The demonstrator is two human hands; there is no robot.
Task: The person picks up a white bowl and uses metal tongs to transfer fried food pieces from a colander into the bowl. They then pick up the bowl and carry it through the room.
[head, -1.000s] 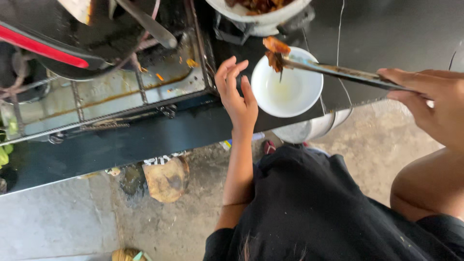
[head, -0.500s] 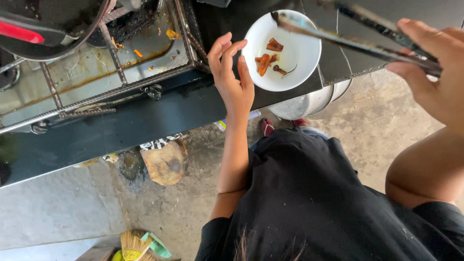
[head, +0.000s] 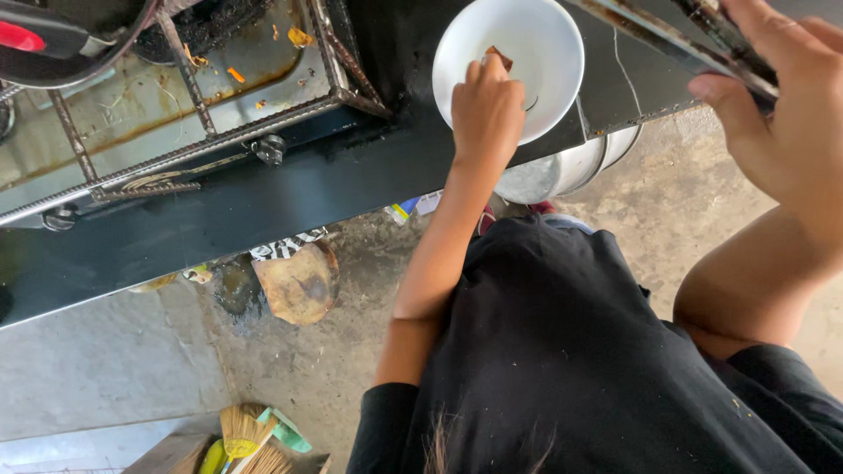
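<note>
A long dark bench (head: 290, 197) runs across the upper part of the view, and on its left part sits a stained steel gas stove (head: 132, 132) with a rusty wire pan rack (head: 189, 83) over the tray. Below the bench lies a bare concrete floor (head: 114, 360). The person's black-clothed torso (head: 571, 369) fills the lower right. A dull metal pot (head: 562, 171) shows under the bench edge, just below the bowl. A dark pan with a red handle (head: 35, 39) sits at the top left corner on the stove.

A round white bowl (head: 518, 57) stands on the bench to the right of the stove. The left hand (head: 487, 110) reaches over the near rim of the bowl, fingers bent down into it; its fingertips close on a small brown piece of food (head: 499, 58) at the middle of the bowl, so the grip pinches that piece. The right hand (head: 781, 114) is at the upper right, well apart from the bowl, and its grip is clenched around long dark metal tongs (head: 694, 35) that slant to the upper left across the bench, above and to the right of the bowl.

On the floor near the bottom left lies a straw broom (head: 246, 434), and a brown rounded object (head: 299, 281) rests under the bench edge.
</note>
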